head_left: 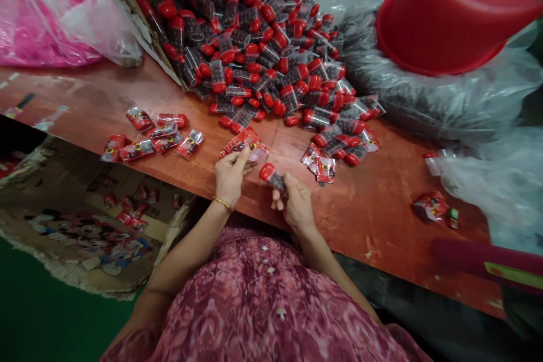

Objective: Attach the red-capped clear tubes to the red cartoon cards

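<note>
A small clear tube (275, 177) with a red cap and dark contents lies tilted in the right hand (297, 205), its cap pointing up and left. A flat red printed packet (246, 144) is pinched in the left hand (229, 174), just beside the tube.

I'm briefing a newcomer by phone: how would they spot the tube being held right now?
Start at the heap of red-capped tubes spilling onto the brown table, then drop to its near edge. The tube is in the right hand, beside the left hand holding a red packet; it alone is held, not lying loose.
</note>
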Tool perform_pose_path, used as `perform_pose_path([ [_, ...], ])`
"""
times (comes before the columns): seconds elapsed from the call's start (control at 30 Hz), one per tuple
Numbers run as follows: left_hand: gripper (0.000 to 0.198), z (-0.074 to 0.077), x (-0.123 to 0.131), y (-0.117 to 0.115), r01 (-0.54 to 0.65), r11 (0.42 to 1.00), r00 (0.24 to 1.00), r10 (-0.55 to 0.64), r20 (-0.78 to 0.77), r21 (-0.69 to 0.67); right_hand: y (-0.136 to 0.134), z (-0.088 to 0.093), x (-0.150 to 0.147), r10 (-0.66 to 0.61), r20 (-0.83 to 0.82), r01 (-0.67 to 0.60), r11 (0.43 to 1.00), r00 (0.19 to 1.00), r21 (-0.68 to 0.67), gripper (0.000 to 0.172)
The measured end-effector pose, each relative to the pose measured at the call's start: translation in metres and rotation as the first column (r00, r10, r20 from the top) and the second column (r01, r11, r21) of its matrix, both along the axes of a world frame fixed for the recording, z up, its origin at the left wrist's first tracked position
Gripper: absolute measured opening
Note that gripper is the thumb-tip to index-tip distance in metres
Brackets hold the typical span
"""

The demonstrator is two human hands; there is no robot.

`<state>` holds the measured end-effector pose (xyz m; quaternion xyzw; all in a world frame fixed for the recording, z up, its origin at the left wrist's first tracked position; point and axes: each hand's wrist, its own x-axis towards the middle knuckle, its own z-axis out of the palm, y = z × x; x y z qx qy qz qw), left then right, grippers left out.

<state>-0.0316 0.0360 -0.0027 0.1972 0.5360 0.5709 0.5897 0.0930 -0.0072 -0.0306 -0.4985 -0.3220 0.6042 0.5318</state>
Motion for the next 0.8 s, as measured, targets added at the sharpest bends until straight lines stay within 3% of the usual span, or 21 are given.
perform_pose_path([
  [0.17,0.034,0.005,-0.006,0.004,0.066,0.988,0.991,-0.049,0.122,-0.138,-0.001,-0.003,0.01,-0.053,-0.044,0.058,0.992,0.998,0.108,0.033],
  [0.27,0.032,0.007,-0.005,0.002,0.094,0.976,0.985,-0.063,0.163,-0.195,-0.004,-0.003,0.019,-0.057,0.204,-0.006,0.955,0.977,0.296,0.028],
  [0.37,0.032,0.01,-0.003,0.001,0.089,0.978,0.989,-0.064,0.136,-0.19,-0.005,-0.001,0.027,-0.142,0.532,-0.177,0.845,0.835,0.504,0.024],
  [0.43,0.034,0.011,-0.002,0.0,0.089,0.982,0.991,-0.072,0.109,-0.166,-0.002,0.002,0.031,-0.218,0.653,-0.292,0.762,0.725,0.578,0.025],
  [0.57,0.038,0.012,0.0,-0.001,0.095,0.987,0.994,-0.086,0.073,-0.133,0.003,0.006,0.034,-0.28,0.723,-0.409,0.672,0.632,0.618,0.03],
  [0.8,0.04,0.007,0.005,-0.008,0.118,0.991,0.993,-0.116,0.036,-0.059,0.006,0.001,0.03,-0.332,0.744,-0.401,0.679,0.58,0.615,0.029],
])
